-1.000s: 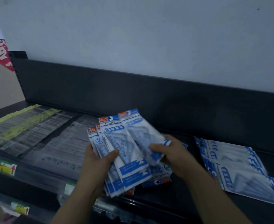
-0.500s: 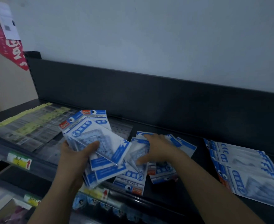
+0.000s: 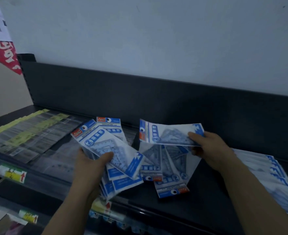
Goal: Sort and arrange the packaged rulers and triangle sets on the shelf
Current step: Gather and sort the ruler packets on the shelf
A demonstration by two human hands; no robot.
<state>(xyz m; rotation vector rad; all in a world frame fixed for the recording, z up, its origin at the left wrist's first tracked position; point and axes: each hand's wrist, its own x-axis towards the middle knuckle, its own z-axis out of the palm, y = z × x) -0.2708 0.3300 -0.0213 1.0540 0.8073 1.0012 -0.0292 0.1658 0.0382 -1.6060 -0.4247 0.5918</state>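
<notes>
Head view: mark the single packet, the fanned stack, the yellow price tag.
single packet (image 3: 170, 134): head view, clear middle over the triangle.
fanned stack (image 3: 102, 143): head view, top packet's front.
yellow price tag (image 3: 12, 175): head view, its yellow face.

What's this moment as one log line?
left hand: grips fanned stack | right hand: pinches single packet above loose pile | shelf: neat row at right

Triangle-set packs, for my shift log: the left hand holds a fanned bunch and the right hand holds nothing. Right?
Wrong on the right hand: the head view shows it pinching a single triangle-set pack by its end. The left hand does hold a fanned bunch.
</notes>
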